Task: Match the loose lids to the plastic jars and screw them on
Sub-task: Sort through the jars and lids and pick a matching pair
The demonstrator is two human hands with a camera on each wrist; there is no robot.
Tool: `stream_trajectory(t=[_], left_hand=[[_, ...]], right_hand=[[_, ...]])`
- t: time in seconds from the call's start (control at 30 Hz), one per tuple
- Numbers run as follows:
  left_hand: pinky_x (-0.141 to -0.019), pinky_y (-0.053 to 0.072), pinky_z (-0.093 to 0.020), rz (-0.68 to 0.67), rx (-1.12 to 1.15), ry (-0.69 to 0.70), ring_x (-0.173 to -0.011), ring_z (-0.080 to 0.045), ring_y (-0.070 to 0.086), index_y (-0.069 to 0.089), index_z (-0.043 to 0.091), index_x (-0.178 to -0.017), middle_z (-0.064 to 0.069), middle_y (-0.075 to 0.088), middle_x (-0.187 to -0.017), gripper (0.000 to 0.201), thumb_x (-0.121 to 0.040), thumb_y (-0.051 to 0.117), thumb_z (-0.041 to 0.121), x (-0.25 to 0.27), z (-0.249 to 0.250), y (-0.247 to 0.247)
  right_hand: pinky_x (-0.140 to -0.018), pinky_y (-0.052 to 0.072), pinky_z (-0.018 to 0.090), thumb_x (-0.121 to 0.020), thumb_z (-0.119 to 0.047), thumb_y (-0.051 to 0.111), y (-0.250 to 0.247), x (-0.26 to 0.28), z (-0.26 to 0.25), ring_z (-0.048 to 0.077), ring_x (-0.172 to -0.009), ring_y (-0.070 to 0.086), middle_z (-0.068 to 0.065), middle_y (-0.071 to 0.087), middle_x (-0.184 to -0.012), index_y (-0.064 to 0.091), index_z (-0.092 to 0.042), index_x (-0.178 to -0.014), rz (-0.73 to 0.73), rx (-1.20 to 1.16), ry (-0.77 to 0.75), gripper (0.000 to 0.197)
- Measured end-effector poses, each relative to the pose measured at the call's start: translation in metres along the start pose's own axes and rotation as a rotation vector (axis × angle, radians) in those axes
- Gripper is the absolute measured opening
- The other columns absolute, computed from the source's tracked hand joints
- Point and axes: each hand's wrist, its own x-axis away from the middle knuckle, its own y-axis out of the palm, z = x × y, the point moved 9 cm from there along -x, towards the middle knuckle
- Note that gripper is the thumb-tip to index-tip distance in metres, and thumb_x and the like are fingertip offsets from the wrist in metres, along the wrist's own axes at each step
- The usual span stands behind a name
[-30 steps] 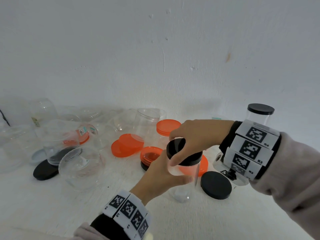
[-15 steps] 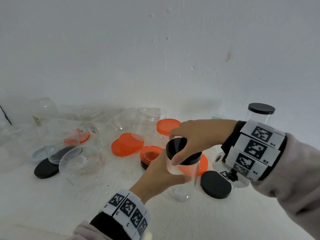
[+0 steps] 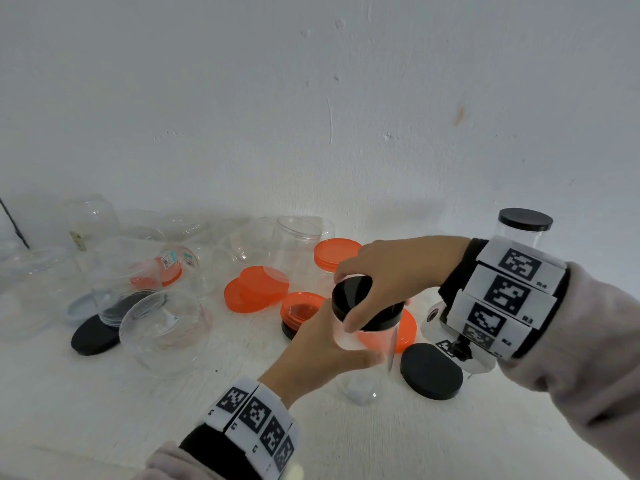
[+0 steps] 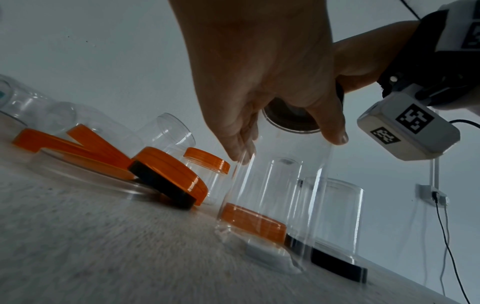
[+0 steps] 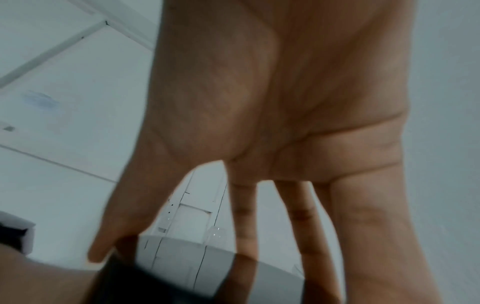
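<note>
Left hand [image 3: 311, 355] wraps the clear jar [image 3: 363, 372] around its upper wall, thumb on the near side, fingers curled round the far side. The jar stands upright on the white table [image 3: 104, 403], near-centre.

Right hand [image 3: 391, 271] comes down from above — thumb and fingertips curled onto the rim of the black lid [image 3: 356, 299], which sits on the jar's mouth. Can't tell how far it's threaded on. In the right wrist view the lid [image 5: 161, 283] is a dark blur under my fingers [image 5: 306, 226], which are spread round it.

Just right of the jar a loose black lid [image 3: 431, 370] lies flat. Behind the jar, a flat orange lid [image 3: 407, 329], partly hidden. To the left of that, an orange lid sits on another black lid [image 3: 291, 330]; further left, two overlapping orange lids [image 3: 254, 289].

Far right, a tall clear jar capped in black [image 3: 524, 223] stands upright behind my right wrist. Far centre, a small jar with an orange cap [image 3: 334, 254].

Left side — a cluster of uncapped clear jars [image 3: 162, 327], some lying on their sides, plus one more black lid [image 3: 93, 336] flat on the table by the nearest of them.
</note>
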Motion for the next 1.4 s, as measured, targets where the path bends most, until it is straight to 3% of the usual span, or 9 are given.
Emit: stream_trajectory(t=[0.1, 0.2, 0.3, 0.4, 0.5, 0.63, 0.77, 0.87, 1.4], left_hand=[[-0.098, 0.038, -0.018, -0.006, -0.003, -0.002, -0.122, 0.004, 0.048, 0.034, 0.046, -0.135, 0.023, 0.053, -0.131, 0.082, -0.07, 0.083, 0.035, 0.0, 0.0, 0.001], [-0.083, 0.041, -0.005, 0.008, -0.012, -0.007, -0.112, 0.013, 0.051, 0.035, 0.05, -0.128, 0.025, 0.056, -0.123, 0.077, -0.07, 0.084, 0.032, 0.001, 0.001, -0.001], [-0.074, 0.038, 0.003, 0.015, -0.012, -0.002, -0.104, 0.023, 0.048, 0.033, 0.052, -0.125, 0.031, 0.054, -0.118, 0.077, -0.071, 0.084, 0.03, 0.001, 0.002, -0.001], [-0.086, 0.042, -0.003, 0.018, -0.013, 0.004, -0.11, 0.017, 0.05, 0.035, 0.051, -0.128, 0.029, 0.055, -0.121, 0.077, -0.071, 0.084, 0.031, 0.001, 0.003, -0.001], [-0.099, 0.042, -0.018, 0.004, -0.002, 0.002, -0.12, 0.005, 0.05, 0.035, 0.04, -0.138, 0.023, 0.055, -0.128, 0.083, -0.071, 0.083, 0.034, 0.001, 0.002, 0.001], [-0.102, 0.04, -0.021, 0.0, -0.013, -0.002, -0.123, 0.002, 0.048, 0.032, 0.039, -0.14, 0.022, 0.053, -0.131, 0.087, -0.07, 0.083, 0.038, 0.001, 0.001, 0.0], [-0.091, 0.042, -0.01, 0.014, -0.012, 0.004, -0.114, 0.012, 0.051, 0.037, 0.046, -0.132, 0.027, 0.056, -0.123, 0.079, -0.07, 0.084, 0.034, 0.001, 0.001, -0.001], [-0.08, 0.042, -0.001, 0.027, -0.023, 0.011, -0.109, 0.018, 0.051, 0.038, 0.051, -0.125, 0.031, 0.058, -0.117, 0.075, -0.069, 0.084, 0.034, 0.002, 0.003, -0.002], [-0.099, 0.042, -0.021, 0.042, 0.004, 0.035, -0.116, 0.009, 0.051, 0.038, 0.049, -0.13, 0.029, 0.057, -0.123, 0.081, -0.062, 0.082, 0.047, 0.001, 0.001, 0.001]], right_hand=[[-0.064, 0.048, 0.028, -0.07, -0.075, 0.063, 0.002, -0.001, 0.002, 0.021, -0.082, 0.069, -0.013, 0.047, -0.101, 0.044, -0.038, -0.126, -0.017, 0.013, 0.047, 0.07], [-0.089, 0.049, 0.035, -0.073, -0.058, 0.074, 0.003, 0.002, -0.005, 0.016, -0.111, 0.051, -0.011, 0.042, -0.122, 0.037, -0.047, -0.136, -0.105, 0.015, -0.03, 0.074], [-0.092, 0.043, 0.031, -0.075, -0.044, 0.078, 0.001, 0.004, -0.01, 0.011, -0.115, 0.04, -0.016, 0.039, -0.123, 0.041, -0.051, -0.134, -0.124, -0.021, -0.11, 0.071], [-0.084, 0.04, 0.024, -0.074, -0.048, 0.078, -0.002, 0.003, -0.009, 0.008, -0.111, 0.041, -0.026, 0.04, -0.109, 0.046, -0.048, -0.133, -0.072, -0.05, -0.117, 0.067], [-0.092, 0.048, 0.032, -0.074, -0.057, 0.074, -0.003, 0.002, -0.008, 0.013, -0.112, 0.047, -0.018, 0.043, -0.115, 0.046, -0.042, -0.134, -0.054, -0.004, -0.074, 0.068], [-0.09, 0.054, 0.041, -0.073, -0.063, 0.071, 0.0, 0.001, -0.007, 0.026, -0.105, 0.061, -0.008, 0.047, -0.122, 0.043, -0.041, -0.134, -0.09, 0.044, -0.013, 0.07], [-0.092, 0.047, 0.032, -0.075, -0.052, 0.075, 0.002, 0.002, -0.007, 0.016, -0.114, 0.049, -0.013, 0.041, -0.123, 0.037, -0.045, -0.14, -0.107, 0.028, -0.074, 0.075], [-0.086, 0.042, 0.024, -0.073, -0.053, 0.077, 0.001, 0.003, -0.002, 0.009, -0.114, 0.042, -0.02, 0.04, -0.118, 0.04, -0.047, -0.138, -0.037, -0.047, -0.117, 0.075], [-0.086, 0.043, 0.03, -0.079, -0.066, 0.059, 0.02, 0.014, 0.006, 0.015, -0.102, 0.036, -0.005, 0.043, -0.112, 0.048, -0.026, -0.128, 0.324, -0.158, -0.053, 0.064]])
